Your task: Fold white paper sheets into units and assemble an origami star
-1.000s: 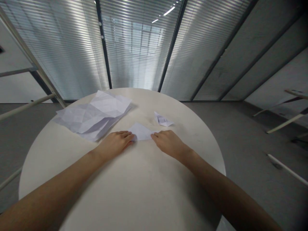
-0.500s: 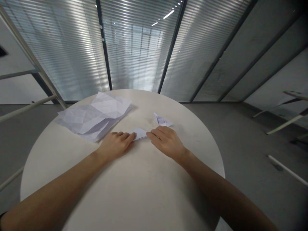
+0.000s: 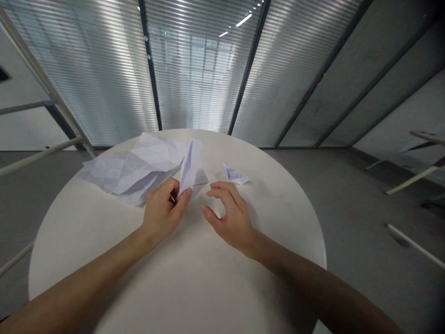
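My left hand [image 3: 163,211] pinches the lower end of a folded white paper piece [image 3: 192,168], which stands up off the round white table [image 3: 194,287] with its tip pointing away from me. Just to its right, my right hand [image 3: 227,213] hovers with fingers curved and apart, holding nothing and not touching the paper. A small folded paper figure [image 3: 235,175] lies on the table beyond my right hand.
Several creased, unfolded white sheets [image 3: 134,166] lie in a pile at the table's far left. Glass walls with blinds stand behind the table. Pale bars [image 3: 38,155] slant at the left, and more lie on the grey floor at the right [image 3: 415,246].
The folded paper lay flat under both hands' fingertips; now my left hand has lifted it upright, and my right hand has let go and drawn back a little.
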Demonstrator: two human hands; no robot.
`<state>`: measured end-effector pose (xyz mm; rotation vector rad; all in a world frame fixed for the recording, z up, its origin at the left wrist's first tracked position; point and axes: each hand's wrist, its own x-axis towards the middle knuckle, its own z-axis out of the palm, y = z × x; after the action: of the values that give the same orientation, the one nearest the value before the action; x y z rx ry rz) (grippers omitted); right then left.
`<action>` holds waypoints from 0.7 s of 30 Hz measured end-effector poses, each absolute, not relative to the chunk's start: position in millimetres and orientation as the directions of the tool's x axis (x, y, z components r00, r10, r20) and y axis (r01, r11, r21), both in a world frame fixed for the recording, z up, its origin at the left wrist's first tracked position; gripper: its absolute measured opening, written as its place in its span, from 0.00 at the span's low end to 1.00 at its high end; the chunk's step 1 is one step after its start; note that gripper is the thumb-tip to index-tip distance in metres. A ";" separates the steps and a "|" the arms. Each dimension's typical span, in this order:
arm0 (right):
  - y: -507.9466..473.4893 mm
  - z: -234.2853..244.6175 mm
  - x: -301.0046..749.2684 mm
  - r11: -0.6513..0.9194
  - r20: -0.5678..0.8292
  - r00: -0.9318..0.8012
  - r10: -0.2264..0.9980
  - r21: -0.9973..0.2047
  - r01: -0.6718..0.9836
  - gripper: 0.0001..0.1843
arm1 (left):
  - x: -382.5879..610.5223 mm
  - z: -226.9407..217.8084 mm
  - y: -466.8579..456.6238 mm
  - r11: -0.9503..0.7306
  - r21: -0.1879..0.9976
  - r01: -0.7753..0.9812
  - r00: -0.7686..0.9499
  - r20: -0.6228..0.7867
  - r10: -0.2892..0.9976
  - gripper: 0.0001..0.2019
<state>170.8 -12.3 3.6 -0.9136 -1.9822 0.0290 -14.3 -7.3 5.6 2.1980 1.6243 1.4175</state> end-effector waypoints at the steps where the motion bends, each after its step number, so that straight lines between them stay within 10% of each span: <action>1: -12.6 2.7 168.3 0.713 0.692 -0.312 0.651 -0.417 0.564 0.14 | -12.3 6.1 -8.4 -0.449 0.583 0.677 0.029 0.589 0.808 0.11; 21: -4.4 -16.4 160.2 0.327 0.294 -0.417 0.860 -0.945 0.007 0.28 | -1.3 -10.1 -4.2 -0.195 0.968 -0.160 0.299 0.236 0.925 0.12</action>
<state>160.2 -4.4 -16.4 -0.7849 -1.7076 1.2102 -1.3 -4.2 -10.1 1.4047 0.7648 1.1775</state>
